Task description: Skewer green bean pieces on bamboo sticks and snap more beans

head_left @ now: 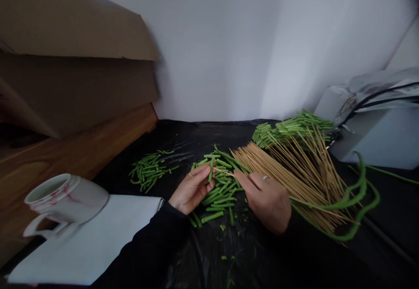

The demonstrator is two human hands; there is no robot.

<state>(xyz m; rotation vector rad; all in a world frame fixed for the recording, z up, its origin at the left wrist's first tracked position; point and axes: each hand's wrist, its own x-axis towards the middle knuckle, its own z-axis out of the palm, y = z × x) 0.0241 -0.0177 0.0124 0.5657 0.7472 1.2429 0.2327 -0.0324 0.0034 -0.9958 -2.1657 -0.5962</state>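
Pinched between the thumb and fingers of my left hand [194, 187] is a cut green bean piece [211, 169], held upright. My right hand [269, 199], with a ring on one finger, grips a thin bamboo skewer [224, 172]. The skewer's tip meets the bean piece; whether it has gone in I cannot tell. Below both hands lies a loose heap of cut bean pieces [220, 201]. Beside my right hand is a large bundle of bamboo skewers [288, 175], with long uncut beans [355, 206] lying across it.
Behind the bundle are stacked skewered beans [291, 129]. A small pile of bean ends [150, 170] lies left on the black plastic sheet [196, 132]. A white mug [67, 199] stands on white paper [108, 236]. A cardboard box [78, 62] is left, a white box [382, 136] right.
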